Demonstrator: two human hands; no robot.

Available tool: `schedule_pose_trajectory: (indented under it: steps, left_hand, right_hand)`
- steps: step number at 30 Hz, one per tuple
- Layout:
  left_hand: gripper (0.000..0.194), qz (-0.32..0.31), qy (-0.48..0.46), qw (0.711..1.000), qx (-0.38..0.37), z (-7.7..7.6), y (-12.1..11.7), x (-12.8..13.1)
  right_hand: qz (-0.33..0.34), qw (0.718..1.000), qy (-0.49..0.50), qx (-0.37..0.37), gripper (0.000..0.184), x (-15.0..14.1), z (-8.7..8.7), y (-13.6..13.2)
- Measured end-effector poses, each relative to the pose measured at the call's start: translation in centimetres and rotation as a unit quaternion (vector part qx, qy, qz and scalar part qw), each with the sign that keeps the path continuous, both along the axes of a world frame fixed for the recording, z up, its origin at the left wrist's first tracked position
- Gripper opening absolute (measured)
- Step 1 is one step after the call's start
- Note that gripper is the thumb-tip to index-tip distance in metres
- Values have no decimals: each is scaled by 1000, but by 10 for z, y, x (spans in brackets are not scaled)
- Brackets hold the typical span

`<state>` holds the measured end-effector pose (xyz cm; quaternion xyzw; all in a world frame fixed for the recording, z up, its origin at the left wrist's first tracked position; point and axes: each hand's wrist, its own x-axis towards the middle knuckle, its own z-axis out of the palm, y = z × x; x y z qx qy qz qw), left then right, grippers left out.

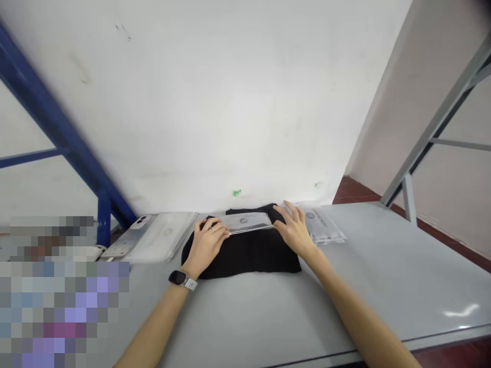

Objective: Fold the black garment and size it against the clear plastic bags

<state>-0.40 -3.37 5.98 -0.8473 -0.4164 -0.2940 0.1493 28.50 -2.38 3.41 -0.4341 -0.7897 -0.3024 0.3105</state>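
A black piece of fabric (253,255), seemingly a folded garment, lies flat on the grey table. Across its upper half rests a translucent plastic bag (245,221) with a small dark logo, its near edge running between my hands. My left hand (209,237) has its fingers closed on the bag's left end; a ring and a wristwatch are on that side. At the bag's right end my right hand (293,227) touches the corner with thumb and fingertips, the other fingers spread. What lies under the fingertips is partly hidden.
Left of the fabric lies a stack of clear plastic bags (163,237), with a phone (128,237) beside it. More printed plastic bags (322,225) lie to the right. A white wall (238,102) rises behind the table (402,266). A blue metal frame (65,128) stands at left.
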Motion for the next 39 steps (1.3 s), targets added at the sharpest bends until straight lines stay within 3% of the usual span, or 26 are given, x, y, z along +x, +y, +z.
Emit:
schedule_pose_trajectory:
  steps: [10,25,30,33,36,39]
  left_hand:
    - [16,0,13,1000,-6,1,-4,3]
    - [14,-22,42,996,-71,20,-4,-16]
    - [13,-28,46,994,-96,23,-6,-16]
    - [12,-35,47,992,-114,23,-7,-14]
    - [11,-45,46,988,-139,21,-8,-13]
    - [11,-52,42,987,-147,19,-9,-13]
  right_hand:
    - [-24,1000,6,-10,19,6,-5,3]
    - [-29,999,18,-16,18,12,-7,7]
    - [6,997,-3,-75,7,10,2,0]
    - [48,994,-22,-96,18,-5,9,-11]
    - [103,988,-70,-92,7,-26,12,-22]
    - [118,985,-102,-76,15,-39,9,-26]
